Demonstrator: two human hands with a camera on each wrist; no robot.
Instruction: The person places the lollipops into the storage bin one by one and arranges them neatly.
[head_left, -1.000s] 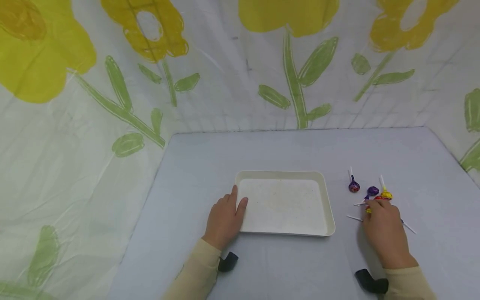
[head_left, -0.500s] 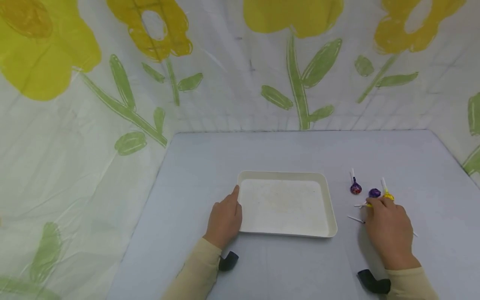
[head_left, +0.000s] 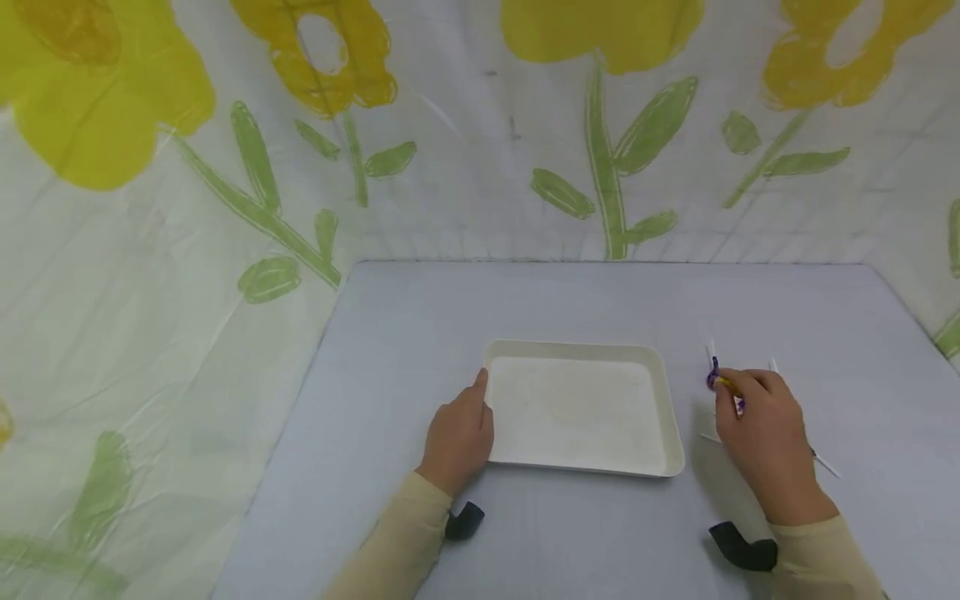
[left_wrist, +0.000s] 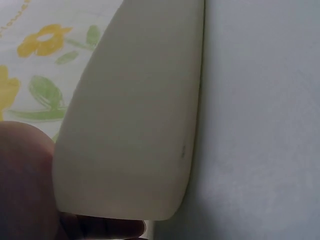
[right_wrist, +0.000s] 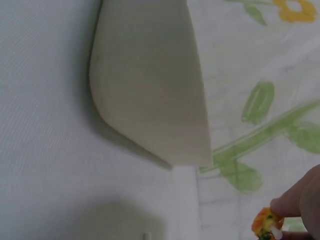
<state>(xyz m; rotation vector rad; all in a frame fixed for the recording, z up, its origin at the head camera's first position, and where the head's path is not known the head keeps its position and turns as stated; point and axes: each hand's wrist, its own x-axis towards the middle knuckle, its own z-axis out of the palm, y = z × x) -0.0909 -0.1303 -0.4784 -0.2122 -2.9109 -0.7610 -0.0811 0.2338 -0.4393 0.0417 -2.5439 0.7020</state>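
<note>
My left hand (head_left: 459, 433) grips the left edge of a shallow white tray (head_left: 577, 412). In the left wrist view its thumb (left_wrist: 25, 180) is over the rim, with fingers tucked beyond the tray's end. On the right, my right hand (head_left: 765, 442) pinches a lollipop (right_wrist: 267, 223) in a yellow and orange wrapper between thumb and fingertips, its pale stick showing in the right wrist view. Behind those fingertips lies a purple-wrapped lollipop (head_left: 712, 379), partly covered. Other lollipops are mostly hidden under the hand, though a purple wrapper (head_left: 740, 406) and a stick (head_left: 827, 467) show.
The pale table (head_left: 577, 533) stretches between the arms. Behind and to the left hangs a white cloth (head_left: 465, 167) printed with yellow flowers. Dark wrist mounts (head_left: 742, 547) stick out from both sleeves.
My right hand has come up and left from the lollipop cluster, holding the yellow one. My left thumb has drawn from the tray's inside toward its rim. The head view has shifted slightly.
</note>
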